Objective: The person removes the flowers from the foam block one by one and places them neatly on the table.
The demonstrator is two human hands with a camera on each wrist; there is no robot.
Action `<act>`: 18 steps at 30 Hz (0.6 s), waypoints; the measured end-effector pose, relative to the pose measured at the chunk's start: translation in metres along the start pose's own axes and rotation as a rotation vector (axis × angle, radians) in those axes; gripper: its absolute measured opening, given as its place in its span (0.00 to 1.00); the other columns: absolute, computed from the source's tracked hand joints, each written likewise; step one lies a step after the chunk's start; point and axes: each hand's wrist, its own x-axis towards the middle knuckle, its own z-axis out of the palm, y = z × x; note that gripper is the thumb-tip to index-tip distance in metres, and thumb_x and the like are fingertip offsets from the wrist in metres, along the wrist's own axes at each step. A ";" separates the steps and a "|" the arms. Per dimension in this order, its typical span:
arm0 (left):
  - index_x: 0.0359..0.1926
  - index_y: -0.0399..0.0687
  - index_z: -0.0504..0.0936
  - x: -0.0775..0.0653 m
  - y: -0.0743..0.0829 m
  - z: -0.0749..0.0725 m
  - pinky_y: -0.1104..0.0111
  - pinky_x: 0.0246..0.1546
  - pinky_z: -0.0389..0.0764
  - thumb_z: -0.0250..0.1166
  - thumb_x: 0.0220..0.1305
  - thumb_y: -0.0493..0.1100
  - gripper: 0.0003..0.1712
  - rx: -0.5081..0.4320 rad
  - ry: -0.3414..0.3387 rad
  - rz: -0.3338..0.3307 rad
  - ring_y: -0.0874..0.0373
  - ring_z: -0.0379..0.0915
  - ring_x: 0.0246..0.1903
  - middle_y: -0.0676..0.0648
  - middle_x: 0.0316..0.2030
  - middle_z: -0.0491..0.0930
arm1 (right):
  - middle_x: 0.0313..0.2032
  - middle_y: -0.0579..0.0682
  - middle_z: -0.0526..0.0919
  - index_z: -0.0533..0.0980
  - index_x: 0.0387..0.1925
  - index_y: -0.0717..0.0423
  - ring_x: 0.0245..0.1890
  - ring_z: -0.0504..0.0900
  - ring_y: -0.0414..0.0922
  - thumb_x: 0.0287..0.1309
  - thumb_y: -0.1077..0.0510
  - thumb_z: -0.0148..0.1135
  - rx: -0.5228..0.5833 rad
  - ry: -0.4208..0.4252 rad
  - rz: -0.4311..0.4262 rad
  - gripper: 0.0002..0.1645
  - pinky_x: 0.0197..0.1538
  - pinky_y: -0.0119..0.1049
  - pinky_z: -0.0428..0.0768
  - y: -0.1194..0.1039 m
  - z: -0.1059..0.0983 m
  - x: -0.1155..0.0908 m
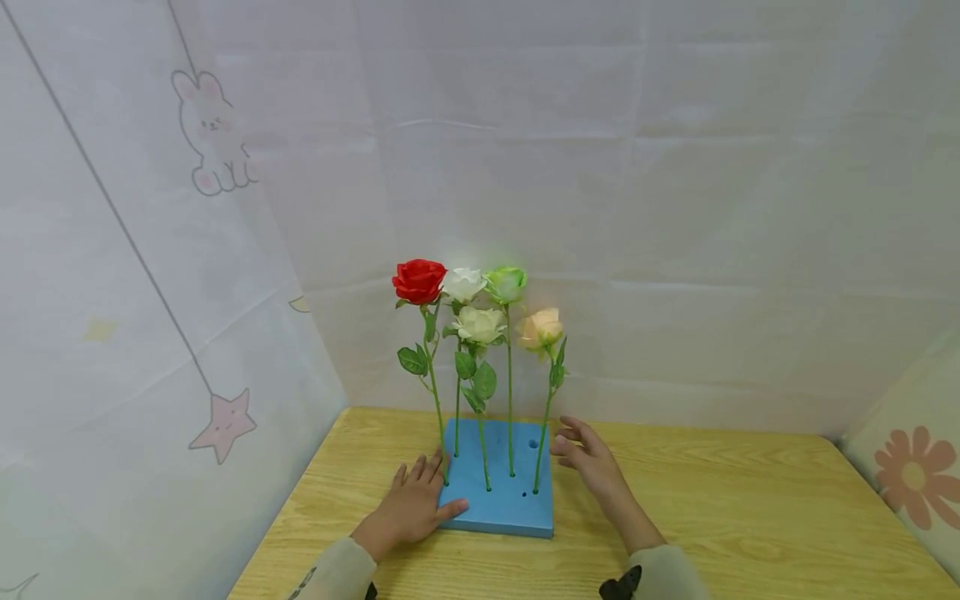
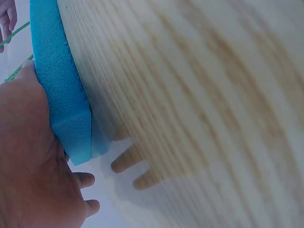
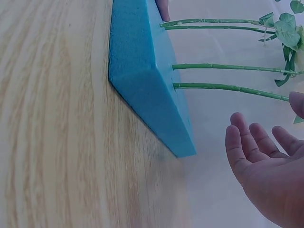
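A blue foam block (image 1: 502, 518) lies on the table with several artificial roses standing in its holes. The red rose (image 1: 418, 282) is at the left, the white rose (image 1: 463, 284) and green rose (image 1: 507, 284) stand behind, the cream rose (image 1: 480, 325) in the middle, and the peach rose (image 1: 542, 328) at the right. My left hand (image 1: 414, 504) rests against the block's left side, fingers spread and thumb over its front corner. Beside the block's right edge my right hand (image 1: 592, 462) hovers with loosely bent fingers, holding nothing, near the peach rose's stem (image 3: 228, 88).
Two bare holes show in the block, a larger hole (image 1: 533, 444) toward the back right and a small hole (image 1: 524, 494) near the front. The wooden table (image 1: 750, 500) extends to the right. A pale printed cloth (image 1: 675, 250) hangs behind and at the sides.
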 end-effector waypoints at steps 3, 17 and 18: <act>0.81 0.43 0.49 -0.002 0.003 -0.004 0.32 0.70 0.46 0.41 0.70 0.78 0.56 -0.018 -0.001 0.009 0.31 0.44 0.76 0.39 0.80 0.45 | 0.61 0.63 0.76 0.67 0.72 0.57 0.54 0.83 0.57 0.71 0.50 0.62 -0.010 -0.005 -0.003 0.33 0.59 0.53 0.80 0.000 0.003 0.001; 0.81 0.46 0.48 0.003 -0.004 0.004 0.33 0.70 0.47 0.37 0.67 0.81 0.57 -0.001 -0.006 0.006 0.34 0.43 0.77 0.43 0.81 0.43 | 0.58 0.60 0.78 0.70 0.70 0.55 0.54 0.82 0.56 0.71 0.48 0.62 0.049 -0.032 0.019 0.32 0.61 0.54 0.78 0.004 0.011 0.006; 0.81 0.46 0.48 0.003 -0.005 0.005 0.33 0.70 0.47 0.38 0.68 0.81 0.57 -0.002 -0.005 0.007 0.33 0.44 0.77 0.42 0.80 0.43 | 0.57 0.59 0.78 0.70 0.70 0.55 0.54 0.82 0.56 0.71 0.48 0.62 0.050 -0.031 0.023 0.31 0.61 0.54 0.78 0.004 0.012 0.006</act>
